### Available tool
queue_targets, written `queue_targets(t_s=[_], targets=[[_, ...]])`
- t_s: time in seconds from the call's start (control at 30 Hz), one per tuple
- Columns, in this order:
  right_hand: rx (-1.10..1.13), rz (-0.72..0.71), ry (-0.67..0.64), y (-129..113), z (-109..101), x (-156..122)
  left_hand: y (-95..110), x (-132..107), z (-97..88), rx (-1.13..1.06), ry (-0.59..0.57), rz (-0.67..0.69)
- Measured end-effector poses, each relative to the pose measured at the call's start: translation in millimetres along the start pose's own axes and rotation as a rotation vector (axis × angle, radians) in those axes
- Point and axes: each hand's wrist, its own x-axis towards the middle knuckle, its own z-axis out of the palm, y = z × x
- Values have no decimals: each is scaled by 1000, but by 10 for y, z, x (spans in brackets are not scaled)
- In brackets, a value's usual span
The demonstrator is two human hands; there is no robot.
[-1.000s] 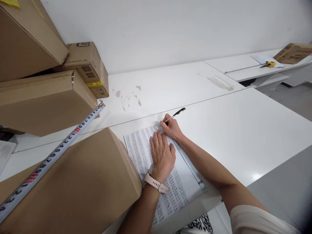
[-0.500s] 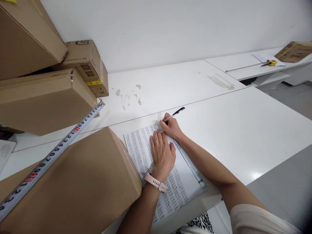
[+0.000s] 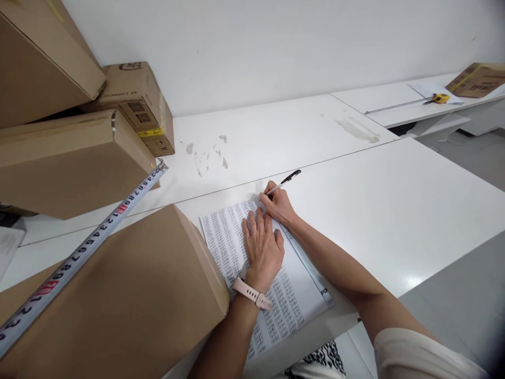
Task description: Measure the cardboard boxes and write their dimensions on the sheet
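A sheet of paper (image 3: 226, 234) covered in rows of handwriting lies on the white table, slightly turned. My left hand (image 3: 262, 247) rests flat on it with fingers stretched out, a pale pink watch band (image 3: 252, 293) round the wrist. At the sheet's top right corner, my right hand (image 3: 277, 202) grips a pen (image 3: 291, 176) with a black end and clear barrel. The pen's tip is hidden behind my fingers. Under the sheet, the edge of a printed sheet or pad (image 3: 325, 296) shows on the right.
A large cardboard box (image 3: 130, 295) stands close on my left, with an extended tape measure (image 3: 89, 245) across it. Further boxes (image 3: 71, 163) are stacked at the back left. Far right are a yellow tape measure (image 3: 441, 98) and another carton (image 3: 477, 80).
The pen's upper end has shifted very slightly with my right hand. My left hand stays in place on the paper; the view has moved a little.
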Motion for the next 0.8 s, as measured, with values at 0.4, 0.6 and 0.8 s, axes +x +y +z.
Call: queue_targets(t_s=[0.4, 0.6, 0.8], targets=[[-21, 5, 2, 9, 4, 9, -2, -1, 18, 4, 8, 4], [-18, 0, -6, 29, 12, 16, 3, 2, 11, 4, 4, -1], [-7, -2, 0, 18, 9, 17, 3, 2, 18, 13, 5, -1]])
